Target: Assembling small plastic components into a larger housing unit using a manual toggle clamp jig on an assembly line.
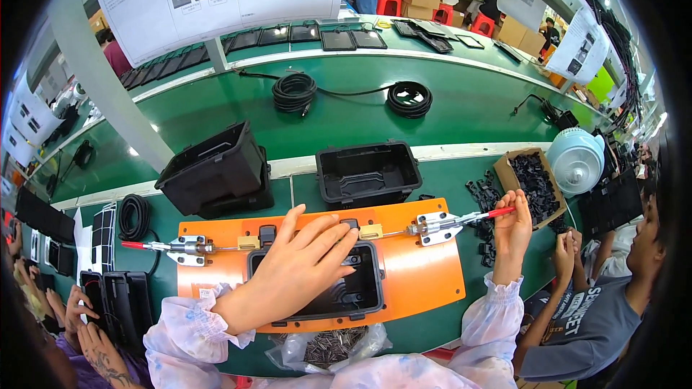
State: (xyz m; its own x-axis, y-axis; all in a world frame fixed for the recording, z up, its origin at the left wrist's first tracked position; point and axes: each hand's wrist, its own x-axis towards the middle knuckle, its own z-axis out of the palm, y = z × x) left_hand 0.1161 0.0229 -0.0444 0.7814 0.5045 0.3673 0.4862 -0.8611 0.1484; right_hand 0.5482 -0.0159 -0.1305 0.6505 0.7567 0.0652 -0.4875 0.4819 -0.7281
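Observation:
A black plastic case (pixel 380 289), open side up, sits in an orange fixture plate (pixel 429 281) in front of me. My left hand (pixel 295 263) lies across its left and far part, fingers stretched out, hiding much of the inside. On the plate's right end is a metal toggle clamp (pixel 436 227) with a red handle (pixel 499 212). The fingers of my right hand (pixel 512 238) are closed round that handle. A second toggle clamp (pixel 189 246) is mounted at the plate's left end. Rods from both clamps run through yellowish blocks toward the case.
Behind the plate stand an open black case (pixel 369 173) and stacked black cases (pixel 216 169). A cardboard box (pixel 551 205) of small black parts is at right, beside a light-blue fan (pixel 577 161). A bag of screws (pixel 331 348) lies near me. Co-workers sit on both sides.

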